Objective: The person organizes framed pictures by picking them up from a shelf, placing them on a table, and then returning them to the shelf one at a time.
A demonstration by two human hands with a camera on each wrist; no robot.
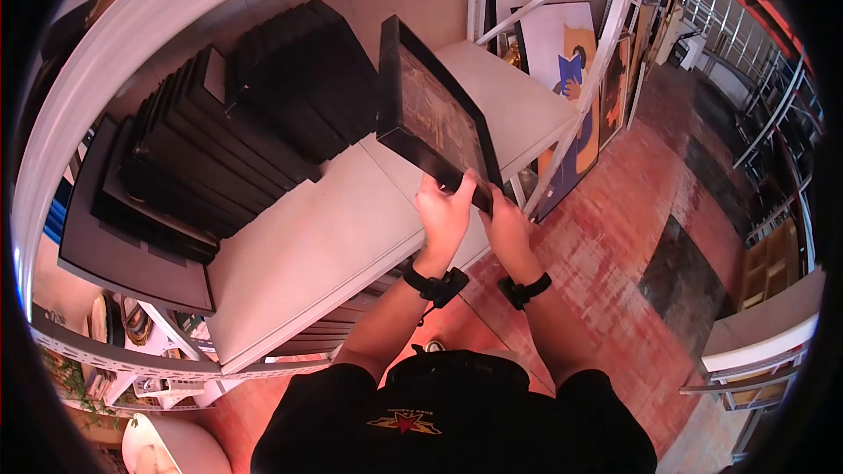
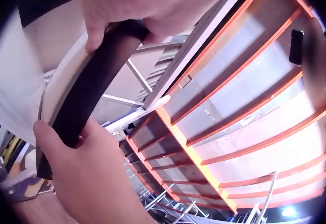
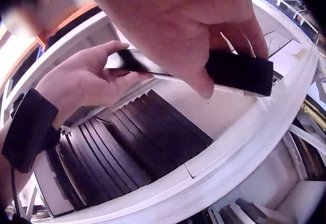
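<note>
A black box-like frame with a dark picture on its face is held up in the air, tilted, over the right part of a white shelf. My left hand grips its lower edge, and my right hand grips the same edge close to the lower right corner. In the left wrist view both hands pinch the black edge between thumb and fingers. The right wrist view has my right hand around one end of the frame and my left hand farther along it.
A row of black frames stands upright on the shelf's left part, with a larger grey-faced panel leaning at its end. White metal posts and a large picture are at the right. Metal racks line the far right beyond a red floor.
</note>
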